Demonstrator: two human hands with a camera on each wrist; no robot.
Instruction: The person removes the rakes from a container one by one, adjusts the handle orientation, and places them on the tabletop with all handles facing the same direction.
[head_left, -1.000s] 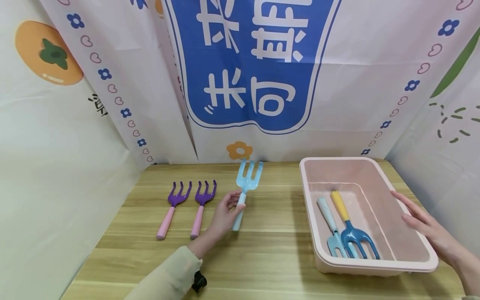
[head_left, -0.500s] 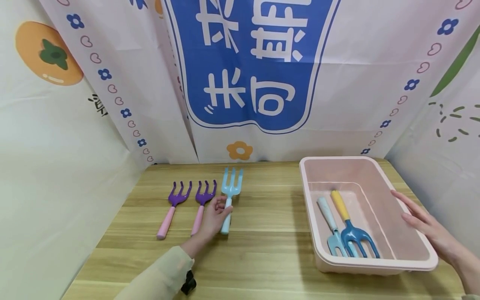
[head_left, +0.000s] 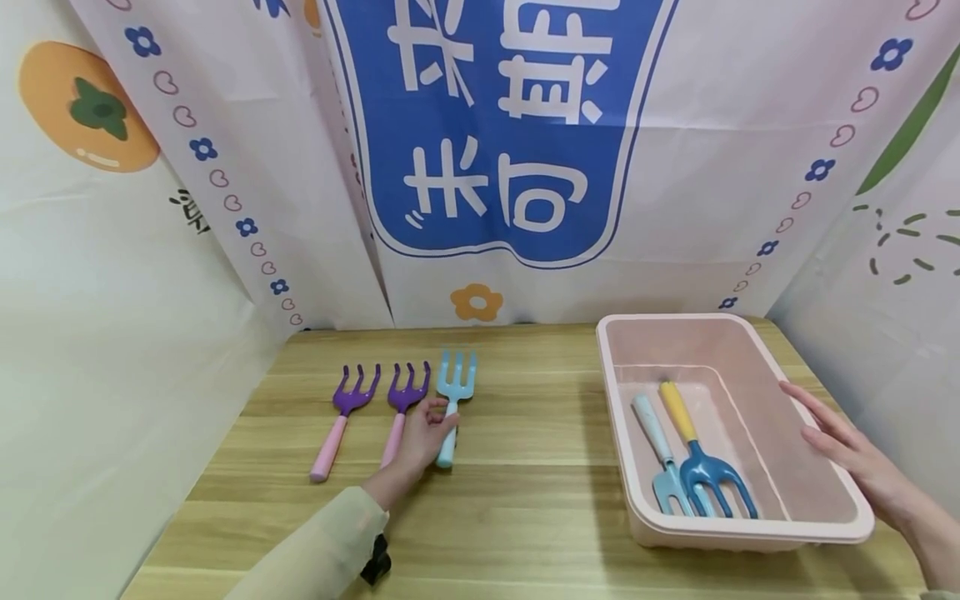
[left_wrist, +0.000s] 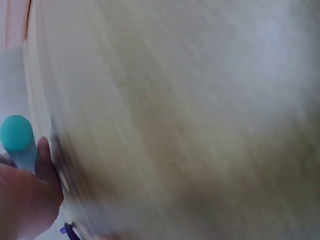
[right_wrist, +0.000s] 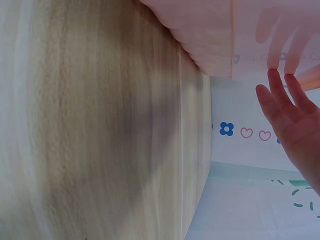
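Farthest left of the left hand's fingers, a purple fork with a pink handle (head_left: 342,422) lies on the bench (head_left: 525,500), tines away from the person and leaning right. Just left of those fingers, a second purple fork (head_left: 398,421) lies nearly parallel, the forearm and left hand (head_left: 420,435) covering the near end of its handle.

Between thumb and curled fingers, the left hand grips the light blue fork (head_left: 455,387) by its handle. Its tines point away, toward the printed backdrop (head_left: 675,208); its long axis runs nearly straight from near to far, tilting slightly right at the tines. The rounded turquoise butt sticks out on the near side of the grip. The sleeved forearm (head_left: 318,546) slants in from the near left.

Well right of these fingers stands the pink bin (head_left: 750,527). In it, side by side, lie a pale blue fork (head_left: 652,427) and a dark blue fork with a yellow handle (head_left: 695,450), tines toward the person.

At the bin's right side, the right hand (head_left: 862,458) reaches in diagonally, fingers spread and fairly straight, fingertips touching the wall.
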